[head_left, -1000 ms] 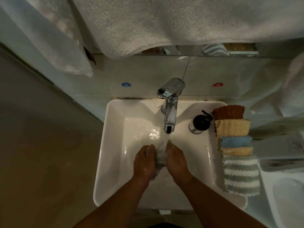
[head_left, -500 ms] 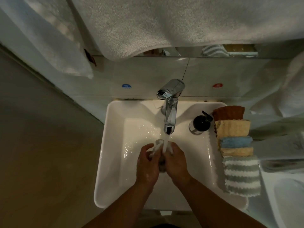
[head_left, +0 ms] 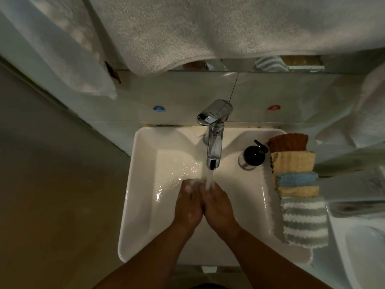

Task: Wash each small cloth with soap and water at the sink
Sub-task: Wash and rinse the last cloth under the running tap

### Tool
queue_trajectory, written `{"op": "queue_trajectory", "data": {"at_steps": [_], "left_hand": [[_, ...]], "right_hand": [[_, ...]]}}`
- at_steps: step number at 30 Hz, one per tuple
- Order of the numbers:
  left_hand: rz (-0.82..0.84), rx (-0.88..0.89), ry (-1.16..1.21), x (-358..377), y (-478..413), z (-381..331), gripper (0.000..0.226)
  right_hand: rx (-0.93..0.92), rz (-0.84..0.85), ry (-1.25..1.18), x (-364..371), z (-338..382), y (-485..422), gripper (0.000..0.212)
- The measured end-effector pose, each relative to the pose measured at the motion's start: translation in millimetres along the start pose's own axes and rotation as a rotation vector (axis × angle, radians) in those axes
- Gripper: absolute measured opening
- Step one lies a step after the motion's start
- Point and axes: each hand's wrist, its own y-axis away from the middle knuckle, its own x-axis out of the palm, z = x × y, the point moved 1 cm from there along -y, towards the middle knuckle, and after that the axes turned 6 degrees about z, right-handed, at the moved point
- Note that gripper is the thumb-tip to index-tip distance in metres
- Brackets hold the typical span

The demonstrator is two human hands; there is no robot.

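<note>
Both forearms reach up into the white sink [head_left: 133, 184]. The left hand [head_left: 188, 207] and right hand [head_left: 218, 205] are pressed side by side over the basin, fingers curled in around a pale cloth [head_left: 192, 181]. Only a sudsy bit of it shows at the left fingertips. The water [head_left: 209, 178] falls onto the right hand's fingers, and the basin floor to the left is wet.

Along the sink's right rim lies a row of cloths [head_left: 298, 184], folded and overlapping: grey-and-white striped nearest, then yellow, blue, yellow and brown. A dark soap bottle [head_left: 253, 154] stands on the back ledge between the brown cloth and the chrome tap [head_left: 214, 147].

Behind the tap the pale wall [head_left: 187, 94] carries a blue sticker [head_left: 158, 108] and a red sticker [head_left: 273, 108]. A white towel [head_left: 187, 28] hangs across the top. A dim floor [head_left: 52, 184] lies to the left.
</note>
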Motion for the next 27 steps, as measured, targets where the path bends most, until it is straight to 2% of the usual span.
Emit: {"op": "queue_trajectory", "data": {"at_steps": [3, 7, 9, 11, 13, 15, 19, 21, 23, 25, 27], "left_hand": [[-0.025, -0.072, 0.008, 0, -4, -3, 0.034], [-0.030, -0.035, -0.200, -1, -7, -2, 0.027], [-0.034, -0.023, -0.297, -1, -9, -3, 0.026], [-0.015, -0.023, -0.392, -1, -8, -7, 0.037], [0.008, -0.088, -0.142, 0, -1, -9, 0.049], [0.009, -0.121, 0.076, -1, 3, -7, 0.042], [0.081, -0.091, 0.244, -6, 7, 1, 0.027], [0.089, -0.017, 0.200, -5, 5, 4, 0.028], [0.062, 0.046, 0.140, -3, 5, 6, 0.025], [0.026, 0.067, 0.028, -2, 3, 9, 0.018], [-0.012, 0.097, -0.204, -4, -1, 13, 0.025]], "right_hand": [[0.031, -0.058, 0.142, 0, 11, -3, 0.031], [0.059, -0.043, 0.135, -2, 15, -6, 0.036], [0.020, 0.009, 0.255, -1, 13, -8, 0.035], [0.036, -0.018, 0.259, 1, 13, -12, 0.038], [0.122, -0.068, 0.102, 2, 13, -13, 0.047], [0.220, -0.089, -0.019, 0, 15, -14, 0.049], [0.171, -0.027, -0.149, -7, 15, -9, 0.022], [0.108, 0.007, -0.203, -6, 12, -4, 0.012], [0.038, 0.033, -0.188, -3, 12, -1, 0.025], [-0.031, 0.029, -0.081, -2, 19, 3, 0.010], [-0.044, -0.039, 0.054, -2, 27, 4, 0.018]]}}
